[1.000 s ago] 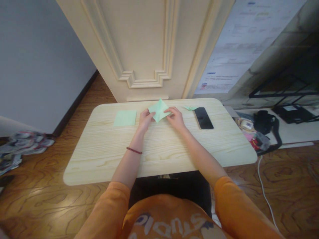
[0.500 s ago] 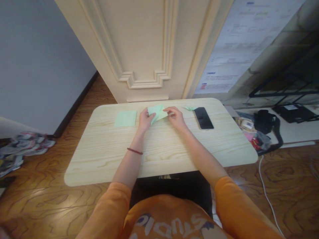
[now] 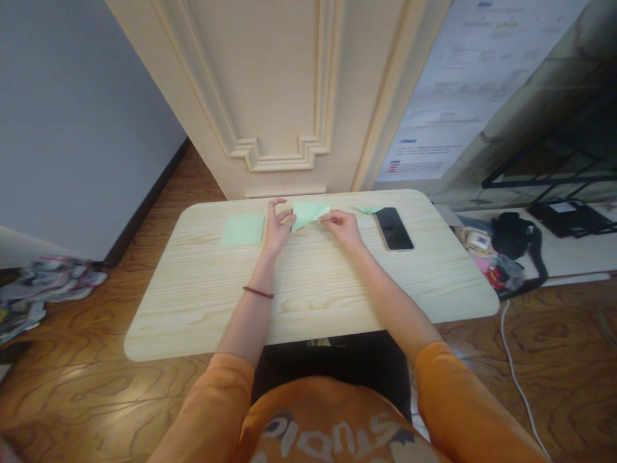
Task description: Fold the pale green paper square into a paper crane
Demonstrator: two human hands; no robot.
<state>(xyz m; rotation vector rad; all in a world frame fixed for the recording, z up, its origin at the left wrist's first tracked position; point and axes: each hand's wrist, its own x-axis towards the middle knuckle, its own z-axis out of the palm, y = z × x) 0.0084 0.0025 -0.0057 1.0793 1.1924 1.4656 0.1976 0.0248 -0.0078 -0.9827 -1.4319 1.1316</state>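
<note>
Between my hands is a light green sheet of paper (image 3: 308, 213), partly folded and held above the table. My left hand (image 3: 278, 228) pinches its left edge between thumb and fingers, with the index finger raised. On the other side, my right hand (image 3: 343, 226) has its fingertips closed on the lower right corner. A flat green square of paper (image 3: 242, 229) lies left of my left hand. To the right lies a small folded green paper piece (image 3: 367, 210), touching or close to a dark-screened phone (image 3: 394, 229).
The pale wood-grain table (image 3: 202, 289) has rounded corners and stands against a cream panelled door or wall (image 3: 270, 77). Right of it, a low shelf (image 3: 573, 257) carries a black bag and small items. A white cable (image 3: 515, 373) runs along the floor; shoes (image 3: 53, 280) sit far left.
The paper in my hands has turned and now looks more like a wide rectangle than an angled shape. My left index finger has lifted; my right hand has shifted slightly.
</note>
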